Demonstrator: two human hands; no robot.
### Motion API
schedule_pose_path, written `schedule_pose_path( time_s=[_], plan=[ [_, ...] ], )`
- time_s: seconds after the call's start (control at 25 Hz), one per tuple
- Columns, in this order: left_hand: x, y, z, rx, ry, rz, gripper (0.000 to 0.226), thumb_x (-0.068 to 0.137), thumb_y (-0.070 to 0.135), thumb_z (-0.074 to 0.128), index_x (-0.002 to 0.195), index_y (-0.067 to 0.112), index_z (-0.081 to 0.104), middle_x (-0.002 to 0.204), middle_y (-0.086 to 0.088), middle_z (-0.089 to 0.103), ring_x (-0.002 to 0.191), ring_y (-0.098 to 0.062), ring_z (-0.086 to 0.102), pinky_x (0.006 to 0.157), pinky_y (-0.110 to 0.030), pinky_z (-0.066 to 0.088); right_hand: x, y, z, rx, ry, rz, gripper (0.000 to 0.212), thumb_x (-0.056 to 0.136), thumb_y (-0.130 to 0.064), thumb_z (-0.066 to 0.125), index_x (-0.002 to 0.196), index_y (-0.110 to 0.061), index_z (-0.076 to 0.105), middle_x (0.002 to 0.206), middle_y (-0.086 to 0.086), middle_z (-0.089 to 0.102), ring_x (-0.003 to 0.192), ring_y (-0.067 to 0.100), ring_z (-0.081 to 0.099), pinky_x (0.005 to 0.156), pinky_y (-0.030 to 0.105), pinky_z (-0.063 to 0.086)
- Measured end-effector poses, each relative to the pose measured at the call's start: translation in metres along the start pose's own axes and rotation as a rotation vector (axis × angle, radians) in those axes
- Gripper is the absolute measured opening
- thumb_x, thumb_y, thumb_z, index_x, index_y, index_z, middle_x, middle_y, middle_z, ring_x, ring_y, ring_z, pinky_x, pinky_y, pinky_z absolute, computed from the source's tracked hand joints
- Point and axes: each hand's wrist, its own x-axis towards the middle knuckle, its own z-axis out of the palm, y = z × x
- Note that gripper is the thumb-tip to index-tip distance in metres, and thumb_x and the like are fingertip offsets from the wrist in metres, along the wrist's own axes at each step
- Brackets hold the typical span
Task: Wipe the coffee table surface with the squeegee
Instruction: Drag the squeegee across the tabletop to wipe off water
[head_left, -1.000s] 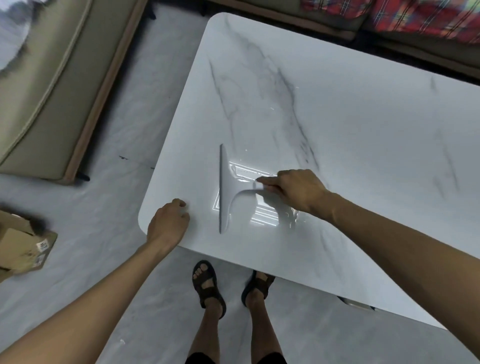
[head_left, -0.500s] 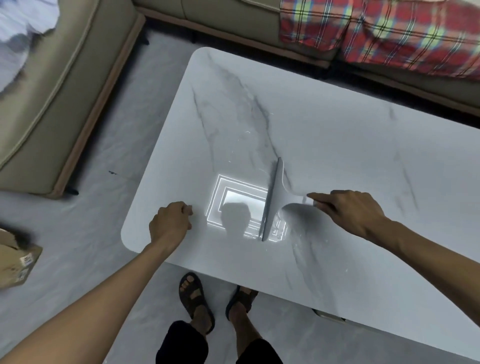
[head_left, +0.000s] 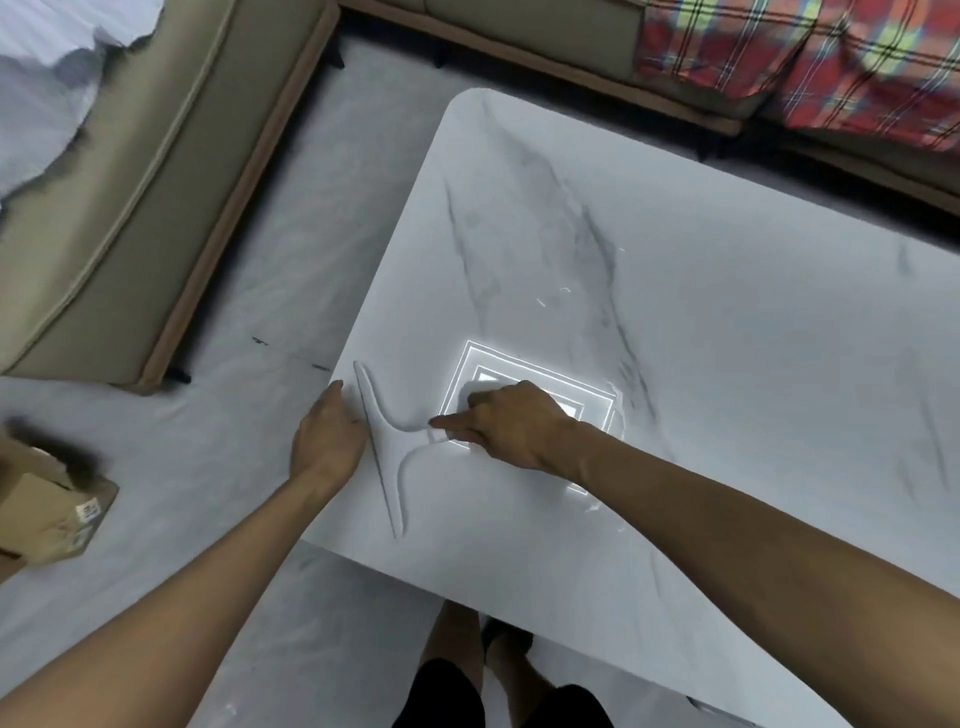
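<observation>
A white marble-patterned coffee table (head_left: 727, 338) fills the right half of the view. A pale grey squeegee (head_left: 387, 447) lies with its long blade on the tabletop, close to the table's left edge. My right hand (head_left: 511, 423) grips the squeegee's handle, index finger stretched along it. My left hand (head_left: 324, 439) rests at the table's left edge, just left of the blade, fingers loosely curled, holding nothing. A bright reflection of a ceiling light (head_left: 535, 405) shows on the tabletop under my right hand.
A beige sofa (head_left: 130, 171) stands to the left, another with a red plaid blanket (head_left: 805, 57) runs along the back. A cardboard box (head_left: 49, 509) lies on the grey floor at the left. My feet (head_left: 483, 639) show under the table's near edge.
My right hand has dragged the squeegee leftwards across the tabletop, from the middle to the left edge. My left hand stays at the table's edge, and the blade has come up beside it.
</observation>
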Motion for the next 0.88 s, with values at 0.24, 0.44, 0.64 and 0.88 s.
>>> schedule_pose_path(
  time_s=[0.24,0.44,0.64,0.88],
  plan=[
    [0.032,0.045,0.022,0.059,-0.175,0.149,0.073,0.090,0.007,0.045,0.153,0.018,0.011,0.162,-0.004,0.014,0.146,-0.025,0.023,0.118,-0.038,0.024,-0.073,0.094,-0.016,0.162,0.078,0.355,0.038,0.100,-0.049,0.028,0.136,-0.059,0.036,0.083,-0.010,0.048,0.090,0.023,0.063,0.067,0.033,0.046],
    [0.037,0.098,0.047,0.170,-0.249,0.337,0.064,0.087,0.004,0.048,0.146,0.009,0.024,0.156,-0.012,0.019,0.145,-0.027,0.019,0.116,-0.037,0.022,-0.179,0.133,-0.006,0.142,0.075,0.695,0.040,0.100,-0.047,0.024,0.138,-0.057,0.035,0.080,-0.012,0.050,0.085,0.019,0.061,0.067,0.032,0.047],
    [0.034,0.135,0.057,0.158,-0.311,0.303,0.047,0.089,0.010,0.050,0.136,0.009,0.041,0.144,-0.011,0.034,0.126,-0.030,0.045,0.101,-0.038,0.043,-0.216,0.139,-0.035,0.178,0.127,0.852,0.039,0.098,-0.054,0.025,0.132,-0.053,0.045,0.081,-0.012,0.059,0.084,0.021,0.062,0.067,0.034,0.048],
    [0.034,0.145,0.058,0.124,-0.191,0.230,0.043,0.089,0.008,0.045,0.132,0.013,0.043,0.135,-0.010,0.049,0.110,-0.031,0.056,0.092,-0.039,0.048,-0.069,0.188,-0.100,0.421,0.402,0.724,0.041,0.102,-0.046,0.029,0.140,-0.038,0.040,0.118,0.010,0.067,0.107,0.040,0.057,0.086,0.044,0.047]
  ],
)
